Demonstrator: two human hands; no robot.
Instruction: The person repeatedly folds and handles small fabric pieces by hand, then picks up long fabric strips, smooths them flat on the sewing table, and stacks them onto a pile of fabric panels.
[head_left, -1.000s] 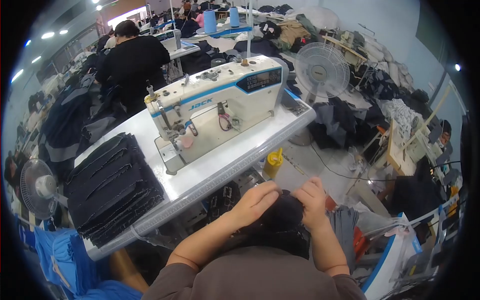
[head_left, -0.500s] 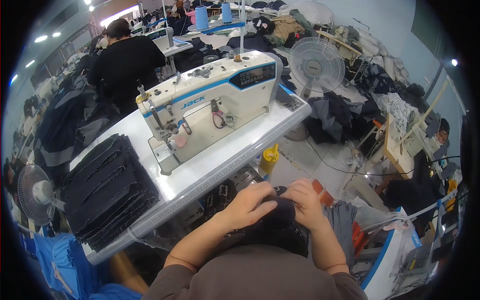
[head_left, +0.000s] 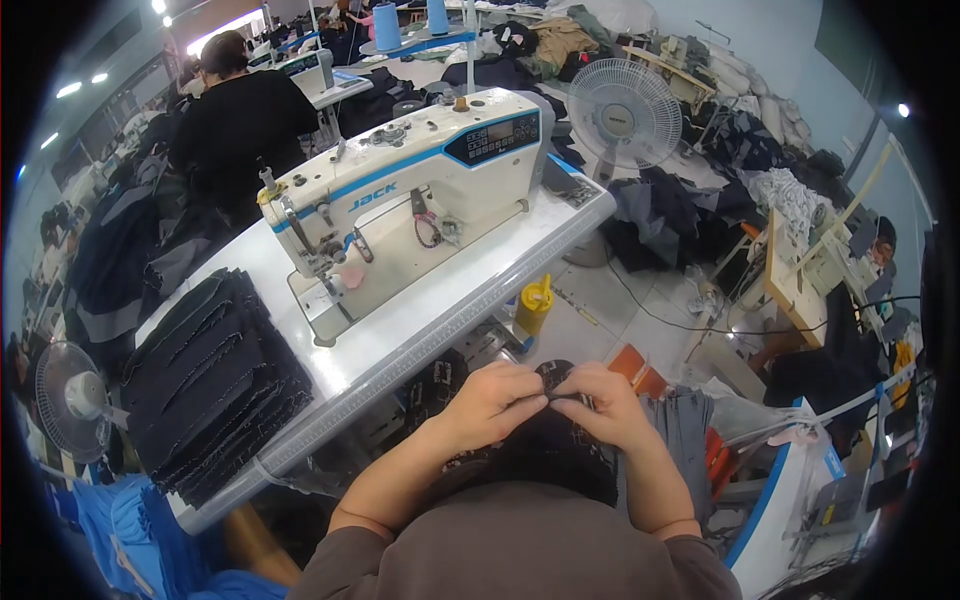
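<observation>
Both hands meet above my lap, fingertips close together. My left hand (head_left: 497, 402) is closed, thumb and fingers pinching the upper edge of a piece of dark cloth (head_left: 545, 435). My right hand (head_left: 597, 400) pinches the same edge from the other side, its thumb almost touching the left one. The cloth hangs below the fingers and blends with the dark patterned fabric over my legs, so its outline is hard to make out. Beyond my hands stands a white sewing machine (head_left: 400, 200) on its table (head_left: 400, 335).
A stack of dark cut pieces (head_left: 215, 380) lies on the table's left end. A yellow bottle (head_left: 533, 308) stands past my hands. Fans (head_left: 624, 115) stand behind the machine and at far left. Blue cloth (head_left: 130, 535) hangs lower left; a person (head_left: 240, 130) sits ahead.
My fingers have drawn together on the cloth's edge; the cloth, earlier bunched and raised between my hands, now hangs lower. The view has shifted slightly.
</observation>
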